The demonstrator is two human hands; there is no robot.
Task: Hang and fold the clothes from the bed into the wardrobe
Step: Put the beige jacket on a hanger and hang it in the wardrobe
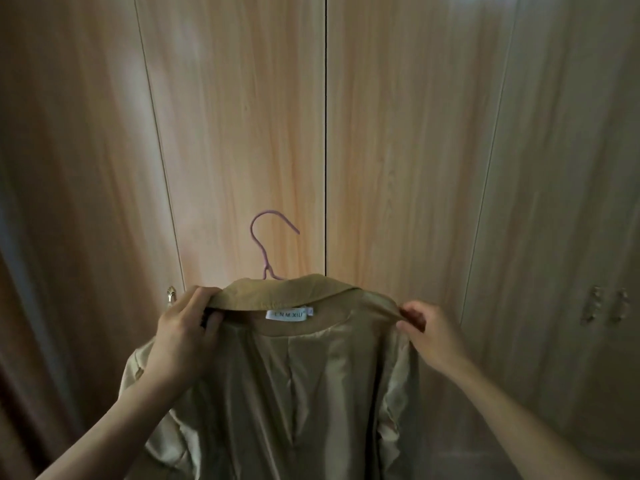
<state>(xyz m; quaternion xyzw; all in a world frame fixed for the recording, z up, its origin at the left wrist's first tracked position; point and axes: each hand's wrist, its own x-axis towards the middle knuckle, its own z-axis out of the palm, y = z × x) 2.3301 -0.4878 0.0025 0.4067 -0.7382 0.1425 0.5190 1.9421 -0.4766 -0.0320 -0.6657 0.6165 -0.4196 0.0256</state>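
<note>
The left hand point(187, 323) grips the jacket point(298, 386) at its left shoulder, fingers curled over the collar edge, and the right hand point(426, 327) pinches the right shoulder seam between thumb and fingertips. Held this way, at both shoulders, the jacket hangs flat between the hands with its shiny lining and white label point(287, 315) facing the person, which probably serves to square the shoulders on the hanger point(268, 244). The pink hook of the hanger rises just above the collar, midway between the hands; its arms are hidden inside the cloth, so I cannot tell how well they sit.

Beyond the hands stands the wardrobe point(398, 150), its wooden doors shut, so nothing of its contents shows. Handles point(607, 304) sit on the doors past the right hand, and one more point(171, 294) just beyond the left. The jacket is not yet inside; a door needs opening first, which I judge calls for freeing one hand.
</note>
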